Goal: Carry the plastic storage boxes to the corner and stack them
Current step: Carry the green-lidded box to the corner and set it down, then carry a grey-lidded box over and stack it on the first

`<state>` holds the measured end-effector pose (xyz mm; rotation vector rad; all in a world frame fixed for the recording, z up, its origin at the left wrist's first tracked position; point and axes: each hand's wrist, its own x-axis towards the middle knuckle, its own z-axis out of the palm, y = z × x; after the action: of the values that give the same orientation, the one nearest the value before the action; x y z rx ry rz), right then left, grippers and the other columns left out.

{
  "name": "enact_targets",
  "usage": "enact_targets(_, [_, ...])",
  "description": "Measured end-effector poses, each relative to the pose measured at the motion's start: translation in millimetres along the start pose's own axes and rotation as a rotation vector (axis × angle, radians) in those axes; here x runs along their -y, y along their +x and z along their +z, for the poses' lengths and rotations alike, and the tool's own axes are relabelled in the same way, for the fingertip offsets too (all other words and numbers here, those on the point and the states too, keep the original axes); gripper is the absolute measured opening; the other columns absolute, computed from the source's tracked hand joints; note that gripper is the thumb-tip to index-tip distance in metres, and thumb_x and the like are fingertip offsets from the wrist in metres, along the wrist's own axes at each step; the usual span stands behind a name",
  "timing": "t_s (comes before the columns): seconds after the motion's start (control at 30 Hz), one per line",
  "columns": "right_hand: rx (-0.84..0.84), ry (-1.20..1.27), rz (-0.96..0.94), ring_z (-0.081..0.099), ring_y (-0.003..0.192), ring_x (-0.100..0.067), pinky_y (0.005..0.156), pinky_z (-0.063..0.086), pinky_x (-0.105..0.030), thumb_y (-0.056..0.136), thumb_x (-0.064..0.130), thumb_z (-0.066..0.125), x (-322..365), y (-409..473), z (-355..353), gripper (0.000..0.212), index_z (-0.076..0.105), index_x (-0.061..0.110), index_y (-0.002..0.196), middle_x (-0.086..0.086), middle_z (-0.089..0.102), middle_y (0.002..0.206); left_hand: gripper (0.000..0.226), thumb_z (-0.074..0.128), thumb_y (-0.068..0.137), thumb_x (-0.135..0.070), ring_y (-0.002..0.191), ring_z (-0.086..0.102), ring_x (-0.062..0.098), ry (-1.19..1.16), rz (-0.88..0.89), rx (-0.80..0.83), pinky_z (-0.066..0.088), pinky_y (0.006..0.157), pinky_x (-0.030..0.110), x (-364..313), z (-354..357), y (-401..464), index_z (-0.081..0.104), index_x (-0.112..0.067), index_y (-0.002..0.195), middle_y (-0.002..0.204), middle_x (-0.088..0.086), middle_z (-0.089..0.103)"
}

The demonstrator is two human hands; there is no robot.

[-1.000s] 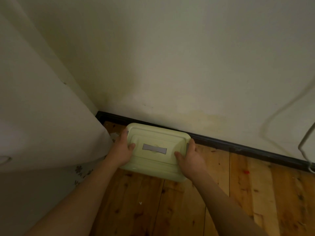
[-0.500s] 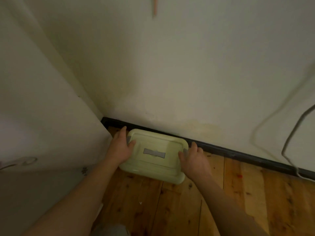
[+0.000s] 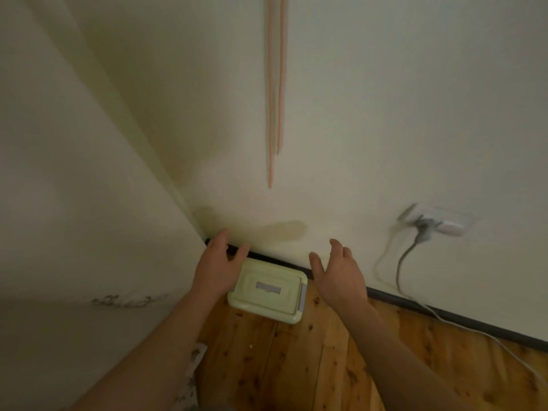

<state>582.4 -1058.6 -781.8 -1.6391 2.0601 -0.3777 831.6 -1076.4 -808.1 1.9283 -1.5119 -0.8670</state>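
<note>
The pale green storage box is sitting on the wooden floor, tucked right into the corner with its far edge up against the dark baseboard. Lid's on, with a grey label in the middle and a grey latch on the box's right end. Both hands are off it. The left hand hangs over the box's left end with fingers spread, grip released, and it hides that end of the box. The right hand is just right of the box, also loose and empty. Further right of the box there's a wall socket with a grey cable plugged in. Above the box, two pink cords hang down the wall.
</note>
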Motion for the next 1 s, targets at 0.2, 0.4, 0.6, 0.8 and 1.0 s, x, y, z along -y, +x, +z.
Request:
enact_targets(0.2, [-0.061, 0.04, -0.048, 0.051, 0.126, -0.027, 0.097, 0.047, -0.042, 0.099, 0.057, 0.039, 71.1, -38.2, -131.6, 0.068, 0.03, 0.014, 0.151, -0.011, 0.047, 0.144, 0.067, 0.057, 0.093, -0.052, 0.128, 0.049, 0.015, -0.074, -0.005, -0.041, 0.039, 0.104, 0.031, -119.6, -94.7, -37.3, 0.038, -0.017, 0.148, 0.144, 0.005, 0.05])
enact_targets(0.4, [-0.11, 0.124, -0.092, 0.056, 0.12, -0.026, 0.094, 0.049, -0.04, 0.098, 0.059, 0.04, 136.6, -65.5, -227.3, 0.069, 0.033, 0.014, 0.15, -0.009, 0.049, 0.142, 0.063, 0.059, 0.093, -0.051, 0.122, 0.05, 0.011, -0.136, 0.017, -0.1, 0.034, 0.098, 0.023, -203.9, -166.4, -69.0, 0.044, -0.017, 0.143, 0.138, 0.001, 0.054])
enact_targets(0.6, [-0.166, 0.16, -0.161, 0.056, 0.121, -0.022, 0.095, 0.047, -0.037, 0.098, 0.058, 0.042, 191.4, -86.5, -297.3, 0.068, 0.034, 0.016, 0.15, -0.007, 0.051, 0.141, 0.06, 0.06, 0.092, -0.052, 0.118, 0.05, 0.005, -0.183, 0.05, -0.128, 0.034, 0.097, 0.021, -267.7, -232.9, -81.0, 0.047, -0.022, 0.141, 0.136, -0.003, 0.056])
enact_targets(0.8, [-0.216, 0.219, -0.185, 0.056, 0.12, -0.019, 0.094, 0.048, -0.037, 0.098, 0.058, 0.043, 227.9, -105.6, -335.1, 0.066, 0.037, 0.017, 0.149, -0.005, 0.052, 0.139, 0.06, 0.06, 0.091, -0.053, 0.116, 0.053, 0.006, -0.21, 0.095, -0.172, 0.036, 0.094, 0.02, -306.1, -278.3, -81.5, 0.047, -0.021, 0.14, 0.133, -0.006, 0.056])
enact_targets(1.0, [-0.253, 0.309, -0.214, 0.057, 0.113, -0.015, 0.093, 0.048, -0.035, 0.097, 0.057, 0.045, 250.1, -116.8, -359.7, 0.064, 0.041, 0.018, 0.147, -0.002, 0.053, 0.136, 0.058, 0.059, 0.09, -0.056, 0.112, 0.054, 0.003, -0.277, 0.113, -0.219, 0.036, 0.089, 0.017, -321.7, -306.7, -90.4, 0.05, -0.025, 0.137, 0.127, -0.011, 0.057])
